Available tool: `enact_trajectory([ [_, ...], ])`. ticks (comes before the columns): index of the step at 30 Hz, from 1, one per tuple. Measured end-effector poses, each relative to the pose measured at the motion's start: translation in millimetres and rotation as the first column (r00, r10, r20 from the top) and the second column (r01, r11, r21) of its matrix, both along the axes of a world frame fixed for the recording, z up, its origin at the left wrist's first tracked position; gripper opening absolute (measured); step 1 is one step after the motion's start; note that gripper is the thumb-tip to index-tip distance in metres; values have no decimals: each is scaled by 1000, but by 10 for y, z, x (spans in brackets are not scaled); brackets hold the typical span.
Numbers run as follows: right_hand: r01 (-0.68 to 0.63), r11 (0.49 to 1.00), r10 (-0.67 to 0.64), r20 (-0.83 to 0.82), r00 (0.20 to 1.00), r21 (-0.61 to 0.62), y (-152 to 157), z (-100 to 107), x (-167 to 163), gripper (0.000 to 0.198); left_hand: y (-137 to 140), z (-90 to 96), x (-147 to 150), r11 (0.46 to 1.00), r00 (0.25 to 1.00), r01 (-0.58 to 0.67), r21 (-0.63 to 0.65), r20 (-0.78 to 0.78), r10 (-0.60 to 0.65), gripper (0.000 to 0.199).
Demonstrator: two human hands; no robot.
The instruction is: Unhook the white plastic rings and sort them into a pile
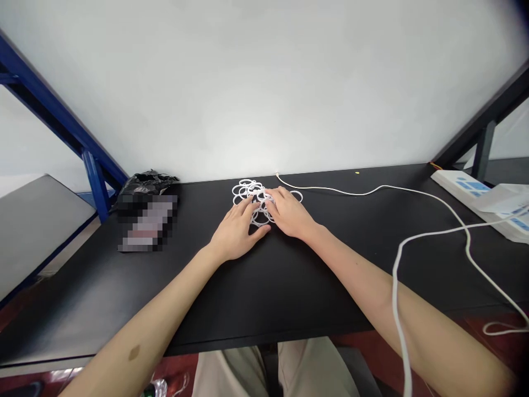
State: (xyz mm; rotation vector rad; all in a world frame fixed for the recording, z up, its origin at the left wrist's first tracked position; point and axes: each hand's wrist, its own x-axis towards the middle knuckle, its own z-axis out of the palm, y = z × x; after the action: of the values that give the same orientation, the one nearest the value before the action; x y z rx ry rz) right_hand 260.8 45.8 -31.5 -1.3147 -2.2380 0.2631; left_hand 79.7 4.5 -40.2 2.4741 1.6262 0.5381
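Observation:
A loose heap of thin white rings (247, 188), resembling hair ties, lies on the black tabletop in front of me. My left hand (234, 232) rests palm down at the heap's left side, its fingers spread and touching the rings and its thumb stretched to the right. From the right, my right hand (289, 212) lies over the same heap with its fingers laid out across several rings. Its palm side is hidden, and I see nothing lifted by either hand. One ring (296, 196) shows just past the right hand.
A black plastic bag (146, 183) and a pixelated object (149, 223) are on the left. A white cable (384, 187) runs along the back and loops over my right forearm. White boxes with blue markings (467, 184) stand at right. The table's front edge (248, 339) is above my lap.

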Motion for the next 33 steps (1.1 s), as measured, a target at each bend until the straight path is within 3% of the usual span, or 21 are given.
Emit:
enact_trajectory([
  [10,19,999,-19,7,1000,28,56,-33,15,47,127,-19,-32,999,1000,-23,25,11,23,58],
  [14,20,999,-20,15,1000,40,58,-39,30,48,143,-12,-56,999,991,19,39,129,-24,45],
  [18,38,998,-39,22,999,43,54,-32,33,46,156,-11,-96,991,961,49,124,264,-81,27],
  [22,63,996,-66,35,997,69,28,17,20,46,123,9,-114,967,964,13,253,253,-79,21],
  [25,84,985,-79,-41,996,152,-29,88,6,44,69,49,-105,942,975,5,336,206,-78,22],
  [28,44,977,-5,-181,983,210,-102,136,-19,37,24,93,-84,916,983,22,402,156,-92,23],
  [33,15,994,36,-436,899,112,-190,120,-96,26,-4,144,-72,882,988,16,471,129,-86,24],
])
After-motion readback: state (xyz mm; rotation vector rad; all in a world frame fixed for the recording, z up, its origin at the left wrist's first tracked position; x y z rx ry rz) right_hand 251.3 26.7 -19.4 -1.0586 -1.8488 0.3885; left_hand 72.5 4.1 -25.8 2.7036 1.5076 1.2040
